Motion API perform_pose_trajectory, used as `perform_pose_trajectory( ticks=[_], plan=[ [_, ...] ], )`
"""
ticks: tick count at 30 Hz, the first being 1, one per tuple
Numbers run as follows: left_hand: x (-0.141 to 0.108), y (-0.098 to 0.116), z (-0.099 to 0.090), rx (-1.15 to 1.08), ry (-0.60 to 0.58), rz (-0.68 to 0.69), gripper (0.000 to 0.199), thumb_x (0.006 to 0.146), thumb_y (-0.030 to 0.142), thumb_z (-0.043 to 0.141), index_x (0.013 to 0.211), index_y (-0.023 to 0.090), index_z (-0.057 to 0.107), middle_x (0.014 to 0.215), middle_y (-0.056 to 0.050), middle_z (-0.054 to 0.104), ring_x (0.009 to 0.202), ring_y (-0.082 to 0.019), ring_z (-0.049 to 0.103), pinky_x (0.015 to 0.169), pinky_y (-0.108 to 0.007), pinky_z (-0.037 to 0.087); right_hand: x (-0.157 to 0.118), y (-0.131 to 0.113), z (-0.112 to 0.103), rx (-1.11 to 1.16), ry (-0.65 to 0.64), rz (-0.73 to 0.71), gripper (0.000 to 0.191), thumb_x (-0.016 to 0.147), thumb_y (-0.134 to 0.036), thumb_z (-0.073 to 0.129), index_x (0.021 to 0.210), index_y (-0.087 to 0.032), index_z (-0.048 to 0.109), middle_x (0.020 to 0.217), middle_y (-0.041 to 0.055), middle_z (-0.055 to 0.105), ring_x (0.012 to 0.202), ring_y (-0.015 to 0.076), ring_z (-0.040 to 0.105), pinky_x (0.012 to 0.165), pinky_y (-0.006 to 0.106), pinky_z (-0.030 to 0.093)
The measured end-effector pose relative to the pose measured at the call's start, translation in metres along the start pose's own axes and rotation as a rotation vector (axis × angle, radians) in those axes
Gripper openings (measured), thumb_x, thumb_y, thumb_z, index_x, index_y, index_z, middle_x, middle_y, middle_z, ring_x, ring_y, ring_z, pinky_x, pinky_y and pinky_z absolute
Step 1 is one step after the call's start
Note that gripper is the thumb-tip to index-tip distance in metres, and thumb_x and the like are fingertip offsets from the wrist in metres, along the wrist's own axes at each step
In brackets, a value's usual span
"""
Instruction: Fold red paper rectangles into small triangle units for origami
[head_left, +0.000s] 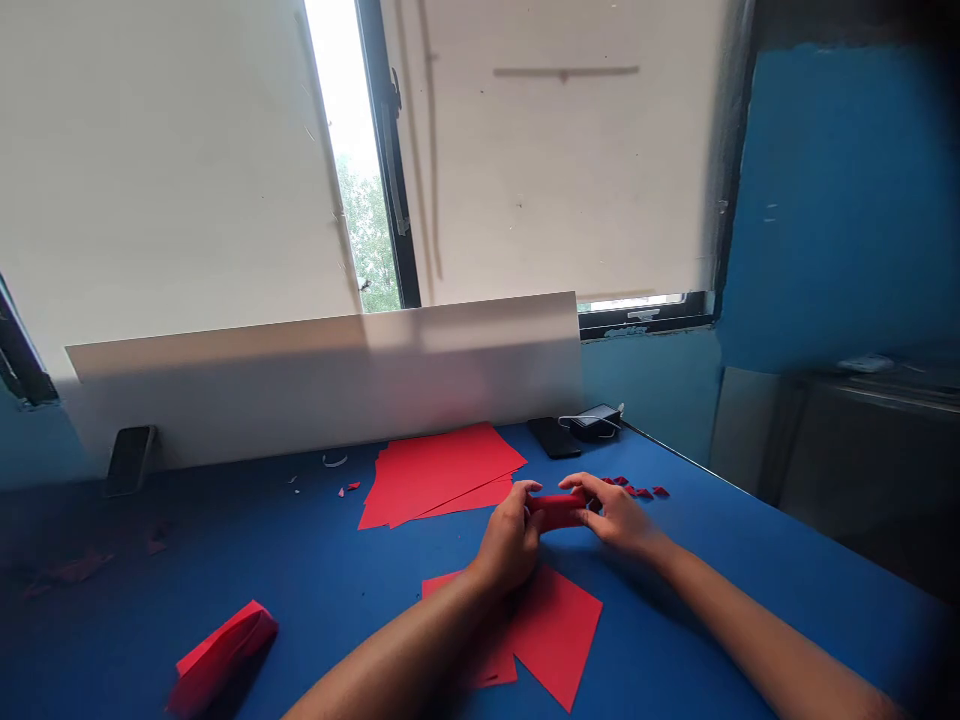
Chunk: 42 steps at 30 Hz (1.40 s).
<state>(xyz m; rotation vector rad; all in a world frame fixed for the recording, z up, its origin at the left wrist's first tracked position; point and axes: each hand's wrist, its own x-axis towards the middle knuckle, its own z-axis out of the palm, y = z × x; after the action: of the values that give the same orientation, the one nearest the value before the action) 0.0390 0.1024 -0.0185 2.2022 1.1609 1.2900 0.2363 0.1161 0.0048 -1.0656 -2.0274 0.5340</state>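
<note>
1. The left hand has its grip closed on one end of the folded red paper.
2. The right hand grips the other end.
3. This paper is above the bench, toward its right edge.

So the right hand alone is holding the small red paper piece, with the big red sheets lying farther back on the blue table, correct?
Not quite: the right hand isn't alone. In the head view, the left hand holds the small red paper piece at its other end. The big red sheets lie farther back on the blue table.
</note>
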Motion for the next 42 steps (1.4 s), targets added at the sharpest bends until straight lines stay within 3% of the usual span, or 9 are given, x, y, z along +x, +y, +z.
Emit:
perform_pose_trajectory(
  ticks=[7,14,18,21,24,28,34,37,42],
  plan=[
    [-0.001,0.008,-0.004,-0.051,-0.070,0.080,0.057,0.074,0.013,0.062,0.128,0.021,0.046,0.120,-0.008,0.058,0.094,-0.018,0.057,0.080,-0.030,0.046,0.001,-0.002,-0.003,0.052,-0.026,0.000,0.023,0.087,-0.034,0.050,0.101,-0.018,0.059,0.086,0.0057,0.068,0.078,0.0202,0.062,0.068,0.030,0.047],
    [0.002,0.009,-0.005,-0.053,-0.047,0.024,0.016,0.080,0.016,0.053,0.093,0.016,0.063,0.084,-0.003,0.064,0.070,-0.014,0.054,0.063,-0.023,0.040,-0.002,-0.005,-0.004,-0.006,-0.051,-0.008,0.038,0.091,-0.049,0.043,0.081,-0.017,0.061,0.071,0.0023,0.061,0.064,0.0164,0.053,0.056,0.027,0.039],
    [0.004,0.005,-0.004,-0.052,0.001,-0.030,0.020,0.084,0.018,0.045,0.071,0.015,0.060,0.070,-0.002,0.060,0.064,-0.014,0.050,0.058,-0.023,0.035,-0.003,-0.004,-0.001,0.006,-0.070,-0.008,0.042,0.089,-0.055,0.044,0.079,-0.017,0.059,0.069,0.0015,0.059,0.062,0.0159,0.051,0.053,0.025,0.036],
    [0.006,0.003,-0.004,-0.073,0.028,-0.075,0.021,0.083,0.020,0.046,0.072,0.014,0.063,0.068,-0.003,0.061,0.064,-0.014,0.051,0.057,-0.023,0.034,-0.003,-0.005,0.000,0.057,-0.091,-0.041,0.041,0.083,-0.057,0.054,0.088,-0.017,0.061,0.079,0.0034,0.063,0.068,0.0176,0.056,0.057,0.026,0.041],
    [0.007,0.002,-0.005,-0.101,0.041,-0.113,0.023,0.083,0.023,0.048,0.070,0.014,0.064,0.065,-0.002,0.060,0.062,-0.014,0.049,0.055,-0.023,0.033,-0.003,-0.007,0.001,0.097,-0.090,-0.081,0.051,0.074,-0.054,0.067,0.109,-0.018,0.061,0.105,0.0089,0.065,0.091,0.0237,0.060,0.071,0.029,0.047],
    [0.008,-0.001,-0.005,-0.141,0.046,-0.156,0.027,0.082,0.029,0.051,0.060,0.014,0.059,0.056,0.001,0.053,0.055,-0.012,0.043,0.052,-0.023,0.029,-0.004,-0.012,0.003,0.185,-0.092,-0.004,0.063,0.075,-0.046,0.069,0.128,-0.020,0.051,0.121,0.0117,0.062,0.100,0.0258,0.061,0.080,0.034,0.050],
    [0.009,-0.002,-0.003,-0.227,0.076,-0.194,0.016,0.076,0.029,0.060,0.070,0.015,0.055,0.062,0.002,0.056,0.057,-0.011,0.046,0.054,-0.021,0.033,-0.005,-0.018,0.007,0.268,-0.028,0.060,0.033,0.086,-0.040,0.054,0.111,-0.018,0.056,0.103,0.0091,0.068,0.092,0.0243,0.065,0.074,0.035,0.052],
    [0.008,-0.002,-0.001,-0.291,0.079,-0.199,0.016,0.076,0.024,0.059,0.087,0.018,0.049,0.060,0.005,0.055,0.053,-0.010,0.046,0.051,-0.019,0.033,-0.004,-0.014,0.010,0.315,-0.023,0.118,0.029,0.085,-0.042,0.055,0.104,-0.021,0.048,0.084,0.0042,0.068,0.072,0.0205,0.065,0.060,0.031,0.050],
    [0.006,-0.004,0.000,-0.345,0.063,-0.163,0.009,0.079,0.024,0.056,0.079,0.018,0.050,0.057,0.005,0.054,0.051,-0.009,0.046,0.050,-0.019,0.035,-0.001,-0.005,0.013,0.321,0.096,0.150,0.034,0.080,-0.043,0.062,0.082,-0.025,0.034,0.050,-0.0105,0.043,0.044,0.0118,0.045,0.045,0.024,0.032]
  ],
)
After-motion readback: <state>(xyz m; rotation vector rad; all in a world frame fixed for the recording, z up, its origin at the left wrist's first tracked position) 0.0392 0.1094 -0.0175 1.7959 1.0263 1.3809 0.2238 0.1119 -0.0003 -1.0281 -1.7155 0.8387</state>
